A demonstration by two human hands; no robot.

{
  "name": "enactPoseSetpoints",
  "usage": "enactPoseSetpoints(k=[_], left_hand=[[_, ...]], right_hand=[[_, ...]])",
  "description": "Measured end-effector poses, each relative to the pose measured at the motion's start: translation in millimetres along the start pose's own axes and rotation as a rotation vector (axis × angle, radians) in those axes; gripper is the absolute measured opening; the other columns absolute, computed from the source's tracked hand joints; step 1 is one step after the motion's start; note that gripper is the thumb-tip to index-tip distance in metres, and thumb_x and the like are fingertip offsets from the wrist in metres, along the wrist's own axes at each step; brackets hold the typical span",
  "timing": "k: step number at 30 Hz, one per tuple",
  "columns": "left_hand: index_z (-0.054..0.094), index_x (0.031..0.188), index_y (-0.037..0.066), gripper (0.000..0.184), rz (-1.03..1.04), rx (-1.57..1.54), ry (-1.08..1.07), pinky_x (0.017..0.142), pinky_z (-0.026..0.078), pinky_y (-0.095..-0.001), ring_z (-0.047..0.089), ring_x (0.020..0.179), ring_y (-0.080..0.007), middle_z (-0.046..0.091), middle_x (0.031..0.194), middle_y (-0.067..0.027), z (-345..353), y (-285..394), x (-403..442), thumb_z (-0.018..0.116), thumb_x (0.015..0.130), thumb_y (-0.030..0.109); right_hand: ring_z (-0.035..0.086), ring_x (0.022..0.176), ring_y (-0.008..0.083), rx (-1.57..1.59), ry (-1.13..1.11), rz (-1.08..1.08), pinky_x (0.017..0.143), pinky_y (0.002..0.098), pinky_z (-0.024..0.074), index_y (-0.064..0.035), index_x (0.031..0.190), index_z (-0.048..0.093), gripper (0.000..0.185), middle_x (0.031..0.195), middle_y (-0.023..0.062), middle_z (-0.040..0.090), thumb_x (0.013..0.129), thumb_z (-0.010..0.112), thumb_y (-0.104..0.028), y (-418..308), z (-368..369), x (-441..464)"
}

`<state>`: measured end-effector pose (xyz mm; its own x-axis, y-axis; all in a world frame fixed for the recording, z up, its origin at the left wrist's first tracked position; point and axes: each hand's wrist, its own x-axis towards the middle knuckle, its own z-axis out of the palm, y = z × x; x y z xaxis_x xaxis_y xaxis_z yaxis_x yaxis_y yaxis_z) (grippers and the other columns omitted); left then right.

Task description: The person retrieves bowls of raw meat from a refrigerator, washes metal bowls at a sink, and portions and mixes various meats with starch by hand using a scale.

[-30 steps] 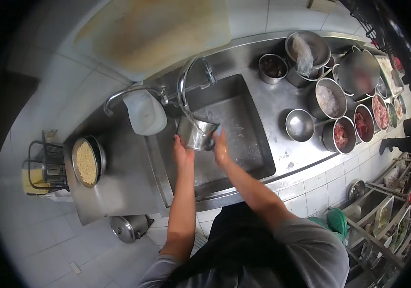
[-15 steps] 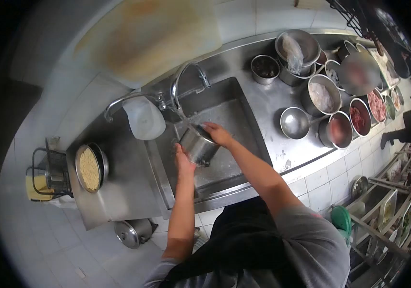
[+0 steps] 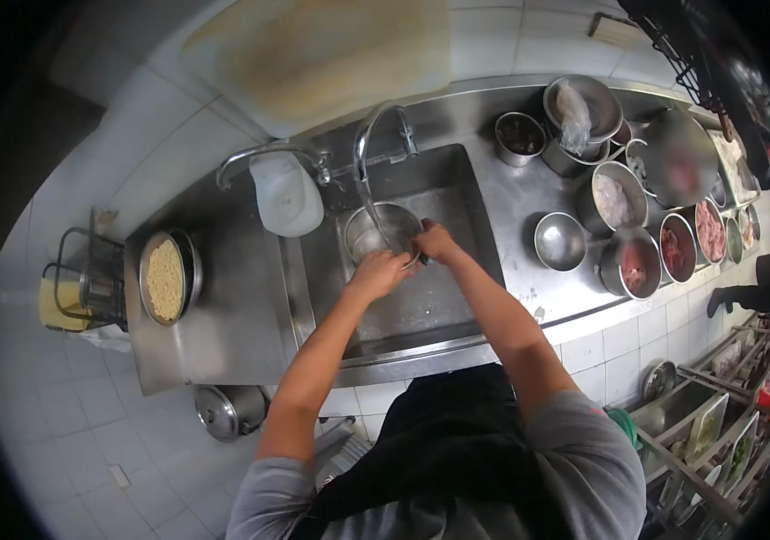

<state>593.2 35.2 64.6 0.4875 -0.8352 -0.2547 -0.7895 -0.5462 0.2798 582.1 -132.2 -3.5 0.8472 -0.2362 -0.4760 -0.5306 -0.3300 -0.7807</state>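
A round stainless steel pot (image 3: 364, 236) is upright in the sink (image 3: 430, 310), its mouth facing up beneath the curved tap (image 3: 362, 148). My left hand (image 3: 380, 275) is closed at the pot's near rim, fingers bent over the edge. On the right side of the same rim, my right hand (image 3: 435, 242) grips with its fingers wrapped around. A small dark piece, perhaps a handle, shows between the hands. From the tap a pale streak reaches into the pot; I cannot tell whether it is water or a spout.
Left of the sink are a second tap (image 3: 264, 151), a white plastic container (image 3: 286, 200) and a bowl of pale yellow food (image 3: 165, 281). To the right stand an empty metal bowl (image 3: 559, 241) and several pots, including one with meat (image 3: 634, 265).
The pot has gone from tilted on its side to upright, and lies slightly higher in the sink. My left hand has moved from the pot's side to its near rim.
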Motion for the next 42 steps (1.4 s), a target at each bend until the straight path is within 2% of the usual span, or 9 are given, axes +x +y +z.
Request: enactPoseSetpoints(k=[5,8,16,24,28,30,34,39,42], left_hand=[[0.057,0.088,0.001,0.028,-0.307,0.116,1.1,0.064,0.049,-0.0404,0.062,0.071,-0.0304,0.061,0.074,-0.0177,-23.2,-20.2,-29.9,0.067,0.075,0.022],[0.056,0.084,-0.002,0.021,-0.856,-0.836,0.49,0.061,0.046,-0.0393,0.06,0.069,-0.0257,0.058,0.073,-0.0162,30.6,-76.8,-36.6,0.064,0.072,0.012],[0.055,0.095,-0.002,0.025,-0.88,-1.012,0.657,0.059,0.044,-0.0374,0.056,0.065,-0.0231,0.058,0.076,-0.0131,56.4,-63.3,-42.2,0.054,0.07,0.002],[0.053,0.117,0.006,0.044,-0.765,-1.324,0.56,0.073,0.048,-0.0292,0.058,0.087,-0.0156,0.061,0.101,-0.0078,49.3,-54.2,-18.9,0.042,0.077,-0.007],[0.054,0.117,0.008,0.046,-0.767,-1.533,0.517,0.067,0.048,-0.0276,0.058,0.084,-0.0159,0.061,0.097,-0.0085,8.1,-18.9,-31.7,0.041,0.076,-0.007],[0.053,0.118,0.008,0.047,-0.822,-1.689,0.497,0.065,0.048,-0.0281,0.058,0.083,-0.0161,0.061,0.096,-0.009,20.7,-28.7,-19.0,0.04,0.075,-0.007],[0.054,0.117,0.007,0.047,-0.791,-1.304,0.556,0.061,0.05,-0.0313,0.06,0.075,-0.0148,0.061,0.094,-0.0095,15.0,-44.4,-19.6,0.042,0.074,-0.006],[0.054,0.118,0.008,0.043,-0.788,-1.405,0.541,0.054,0.048,-0.0285,0.059,0.072,-0.0134,0.062,0.085,-0.0052,11.5,-43.0,-27.4,0.043,0.078,-0.003],[0.054,0.118,0.008,0.042,-0.77,-1.385,0.526,0.048,0.047,-0.0265,0.057,0.07,-0.0127,0.06,0.088,-0.0055,40.9,-52.1,-6.4,0.043,0.079,-0.002]], right_hand=[[0.062,0.089,0.0358,-0.144,0.127,-0.13,0.077,0.0415,0.0496,-0.002,0.105,0.058,0.043,0.094,0.0242,0.063,0.074,0.065,-0.03,6.3,2.5,-5.6],[0.062,0.08,0.0394,-0.191,0.143,-0.25,0.072,0.0437,0.0496,-0.0019,0.102,0.058,0.039,0.087,0.0238,0.063,0.078,0.063,-0.032,-6.5,0.1,-16.7],[0.057,0.094,0.0373,-0.135,0.383,-0.668,0.077,0.0444,0.0463,-0.0014,0.105,0.055,0.038,0.105,0.0259,0.055,0.082,0.058,-0.032,-56.1,-14.5,-55.5],[0.028,0.131,0.0355,-0.798,-0.379,-0.694,0.102,0.0438,0.0336,-0.01,0.124,0.053,0.045,0.143,0.0164,0.029,0.081,0.055,-0.024,-27.4,54.7,-18.4],[0.043,0.117,0.0354,-1.142,-0.06,-0.585,0.097,0.0424,0.039,-0.0127,0.115,0.059,0.034,0.133,0.0161,0.04,0.083,0.052,-0.02,-50.2,44.8,-17.5],[0.048,0.106,0.0375,-0.408,-0.017,-0.44,0.093,0.0424,0.0416,-0.0126,0.106,0.061,0.028,0.12,0.0179,0.049,0.08,0.052,-0.017,-68.1,37.9,-18.4],[0.053,0.107,0.0306,-0.616,-0.199,-1.085,0.09,0.0433,0.0433,-0.0062,0.098,0.061,0.029,0.104,0.019,0.057,0.071,0.058,-0.016,-21.7,68.7,7.0],[0.062,0.091,0.0352,-1.253,-0.175,-0.738,0.078,0.0413,0.0503,-0.01,0.099,0.063,0.023,0.095,0.0175,0.063,0.077,0.056,-0.017,-54.6,39.1,3.8],[0.054,0.106,0.0347,-0.664,-0.003,-0.558,0.087,0.0431,0.0453,-0.0105,0.102,0.061,0.028,0.11,0.02,0.059,0.076,0.06,-0.018,-43.1,60.4,22.8]])
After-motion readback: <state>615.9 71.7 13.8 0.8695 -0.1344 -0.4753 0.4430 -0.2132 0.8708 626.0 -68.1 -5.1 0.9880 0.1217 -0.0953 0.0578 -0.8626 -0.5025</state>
